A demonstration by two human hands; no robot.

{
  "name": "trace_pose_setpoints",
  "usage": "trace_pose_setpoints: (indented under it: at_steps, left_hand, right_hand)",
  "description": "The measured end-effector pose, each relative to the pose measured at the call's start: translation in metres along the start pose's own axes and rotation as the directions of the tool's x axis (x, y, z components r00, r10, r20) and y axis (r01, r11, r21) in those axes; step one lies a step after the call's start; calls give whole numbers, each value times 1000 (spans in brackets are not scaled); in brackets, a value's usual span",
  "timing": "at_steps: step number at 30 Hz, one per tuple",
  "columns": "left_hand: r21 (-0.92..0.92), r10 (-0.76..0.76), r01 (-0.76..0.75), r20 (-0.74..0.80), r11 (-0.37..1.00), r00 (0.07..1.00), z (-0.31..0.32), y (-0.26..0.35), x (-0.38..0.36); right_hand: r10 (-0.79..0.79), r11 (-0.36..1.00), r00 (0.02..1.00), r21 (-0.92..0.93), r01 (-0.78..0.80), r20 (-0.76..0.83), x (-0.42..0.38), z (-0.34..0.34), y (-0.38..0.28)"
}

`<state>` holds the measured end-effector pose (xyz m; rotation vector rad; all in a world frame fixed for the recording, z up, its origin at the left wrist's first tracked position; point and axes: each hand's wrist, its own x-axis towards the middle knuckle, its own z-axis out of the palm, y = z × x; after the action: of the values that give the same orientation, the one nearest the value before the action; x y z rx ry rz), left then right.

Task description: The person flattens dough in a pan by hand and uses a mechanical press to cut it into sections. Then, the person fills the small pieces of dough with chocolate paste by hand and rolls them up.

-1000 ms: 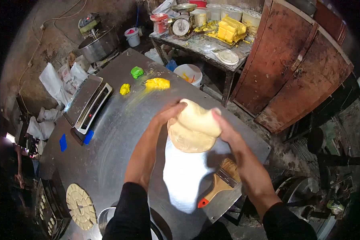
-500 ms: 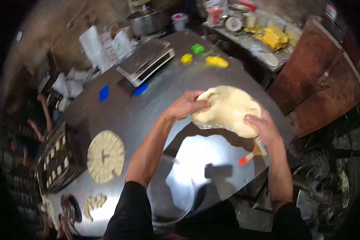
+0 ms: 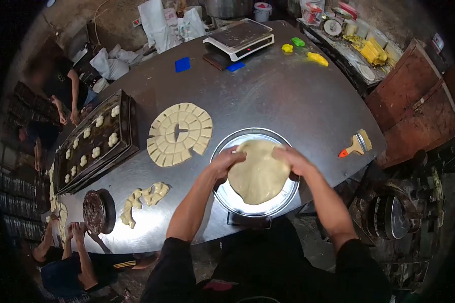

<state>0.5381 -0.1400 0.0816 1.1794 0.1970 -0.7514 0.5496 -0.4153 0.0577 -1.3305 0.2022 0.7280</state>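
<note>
A round, flattened sheet of dough [image 3: 259, 174] hangs between my two hands over a round metal pan [image 3: 287, 198] at the table's front edge. My left hand [image 3: 228, 161] grips the dough's upper left edge, thumb on top. On the upper right edge, my right hand [image 3: 293, 160] is closed, slightly blurred. The dough covers most of the pan's bottom from view. Left of the pan lies a dough disc [image 3: 179, 150] scored into small pieces, with a wedge-shaped gap. A brush [image 3: 356, 145] with an orange-tipped handle rests to the right.
Stacked dark trays [image 3: 106, 121] with dough balls stand at left, near dough scraps [image 3: 145, 199] and a dark round lump [image 3: 94, 211]. A scale [image 3: 242, 40], blue scrapers [image 3: 183, 64] and yellow pieces [image 3: 317, 59] are farther back. Other people [image 3: 68, 83] work along the left side.
Both hands have brought the dough sheet from above the table down over the metal pan, keeping hold of it. The view has turned, so the trays and the scored disc show more fully.
</note>
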Motion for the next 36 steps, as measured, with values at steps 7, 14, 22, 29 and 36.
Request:
trace_pose_setpoints:
  at_steps: [7,14,22,29,36]
  left_hand:
    - [27,114,-111,-216,993,970,-12,-54,10]
    - [51,228,-223,-303,973,925,-4,-46,3]
    - [859,477,-249,465,-448,746,-7,-55,25]
    - [979,540,41,76,-202,838,17,-111,-41]
    - [910,531,-153,355,-386,770,24,-100,7]
  right_hand:
    - [-63,998,981,-26,59,-184,0,25,23]
    - [-89,995,981,19,94,-171,-6,31,20]
    - [-503,319,832,-945,-74,-235,8,118,10]
    - [-451,64,875,-972,228,176,13,69,43]
    - [-573,13,812,-989,145,111,-25,54,85]
